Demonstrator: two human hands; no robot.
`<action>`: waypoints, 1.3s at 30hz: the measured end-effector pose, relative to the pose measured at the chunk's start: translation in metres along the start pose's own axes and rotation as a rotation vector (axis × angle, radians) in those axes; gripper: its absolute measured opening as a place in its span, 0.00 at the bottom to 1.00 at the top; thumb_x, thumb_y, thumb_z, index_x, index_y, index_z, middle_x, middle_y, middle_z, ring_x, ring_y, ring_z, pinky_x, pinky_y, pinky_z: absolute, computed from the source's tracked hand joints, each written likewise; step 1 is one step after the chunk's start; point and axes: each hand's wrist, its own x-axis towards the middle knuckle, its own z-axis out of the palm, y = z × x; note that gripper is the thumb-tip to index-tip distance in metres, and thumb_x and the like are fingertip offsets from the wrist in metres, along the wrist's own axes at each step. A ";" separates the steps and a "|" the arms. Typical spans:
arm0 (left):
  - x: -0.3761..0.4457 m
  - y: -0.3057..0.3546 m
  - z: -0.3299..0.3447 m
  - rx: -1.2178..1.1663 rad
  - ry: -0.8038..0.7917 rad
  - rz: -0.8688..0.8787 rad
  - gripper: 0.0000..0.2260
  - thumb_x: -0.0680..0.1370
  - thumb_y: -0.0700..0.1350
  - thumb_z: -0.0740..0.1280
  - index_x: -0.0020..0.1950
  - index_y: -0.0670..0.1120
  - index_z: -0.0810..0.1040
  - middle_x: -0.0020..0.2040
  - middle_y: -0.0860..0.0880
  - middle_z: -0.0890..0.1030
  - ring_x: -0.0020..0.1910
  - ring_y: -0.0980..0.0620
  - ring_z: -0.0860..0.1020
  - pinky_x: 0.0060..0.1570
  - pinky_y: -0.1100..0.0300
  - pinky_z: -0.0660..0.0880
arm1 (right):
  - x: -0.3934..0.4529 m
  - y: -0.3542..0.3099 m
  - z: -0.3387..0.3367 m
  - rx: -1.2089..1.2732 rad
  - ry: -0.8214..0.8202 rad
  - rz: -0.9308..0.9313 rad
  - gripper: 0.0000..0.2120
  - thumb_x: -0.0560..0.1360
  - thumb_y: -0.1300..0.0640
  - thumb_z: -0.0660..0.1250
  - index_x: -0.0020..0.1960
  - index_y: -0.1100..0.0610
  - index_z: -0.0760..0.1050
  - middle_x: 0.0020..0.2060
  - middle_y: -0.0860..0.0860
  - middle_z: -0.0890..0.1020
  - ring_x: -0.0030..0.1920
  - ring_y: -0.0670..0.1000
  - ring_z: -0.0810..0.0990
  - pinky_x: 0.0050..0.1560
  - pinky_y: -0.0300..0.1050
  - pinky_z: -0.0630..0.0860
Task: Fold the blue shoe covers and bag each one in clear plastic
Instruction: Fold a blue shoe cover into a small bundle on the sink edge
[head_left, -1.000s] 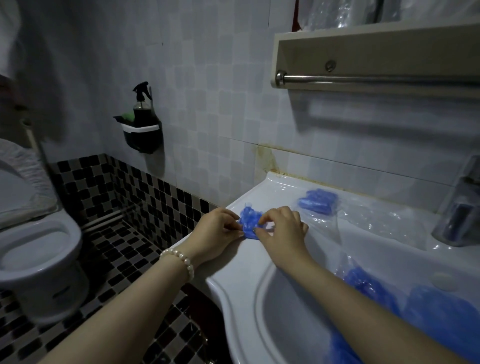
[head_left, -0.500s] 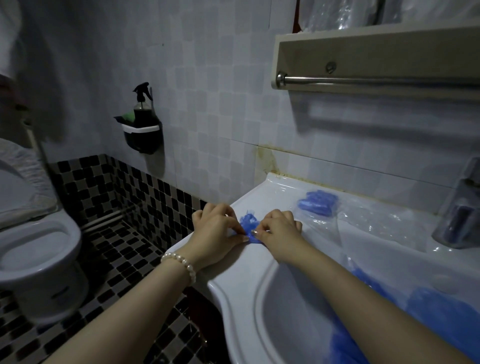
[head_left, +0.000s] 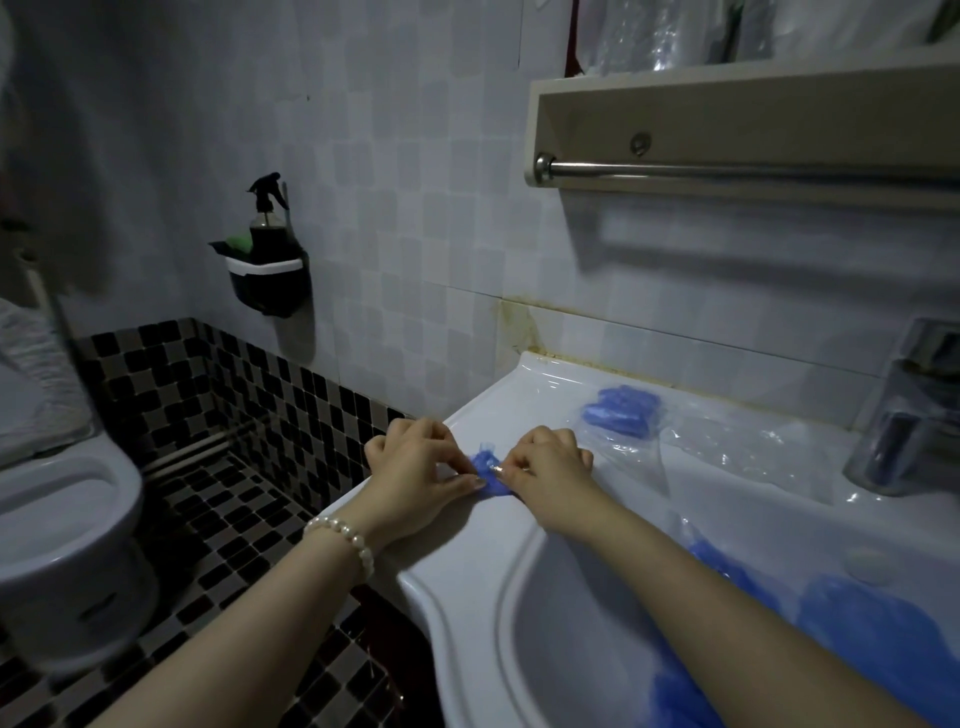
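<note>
A small folded blue shoe cover lies on the left rim of the white sink. My left hand and my right hand pinch it from either side with curled fingers, pressing it down on the rim. Another folded blue shoe cover sits inside clear plastic at the back of the sink top. Loose clear plastic bags spread to its right. Several unfolded blue shoe covers are heaped at the sink's right side, partly behind my right forearm.
A chrome faucet stands at the right. A shelf with a metal towel bar hangs above the sink. A wall caddy with a spray bottle is at the left, with a toilet beyond on the checkered floor.
Both hands have closed in on the blue shoe cover, squeezing it into a smaller bundle low on the rim. Less of it shows between the fingers.
</note>
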 end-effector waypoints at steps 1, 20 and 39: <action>0.001 0.001 0.001 0.030 -0.011 0.004 0.07 0.74 0.58 0.67 0.44 0.57 0.80 0.52 0.57 0.71 0.57 0.54 0.62 0.49 0.59 0.52 | -0.001 0.000 0.001 -0.001 0.016 0.019 0.11 0.79 0.48 0.59 0.50 0.51 0.78 0.58 0.49 0.72 0.62 0.52 0.64 0.58 0.45 0.59; 0.006 0.001 0.004 0.045 -0.030 -0.112 0.11 0.77 0.58 0.63 0.46 0.54 0.81 0.53 0.56 0.72 0.60 0.52 0.63 0.53 0.56 0.54 | -0.002 0.002 0.000 0.003 0.043 0.051 0.10 0.78 0.48 0.61 0.51 0.51 0.78 0.56 0.49 0.73 0.60 0.51 0.66 0.57 0.45 0.59; 0.002 -0.005 0.016 0.158 0.109 0.290 0.12 0.71 0.59 0.67 0.40 0.51 0.82 0.40 0.54 0.80 0.44 0.51 0.76 0.46 0.56 0.54 | -0.018 -0.001 0.000 0.019 -0.001 0.009 0.13 0.81 0.52 0.54 0.55 0.55 0.76 0.58 0.52 0.72 0.61 0.53 0.65 0.58 0.46 0.59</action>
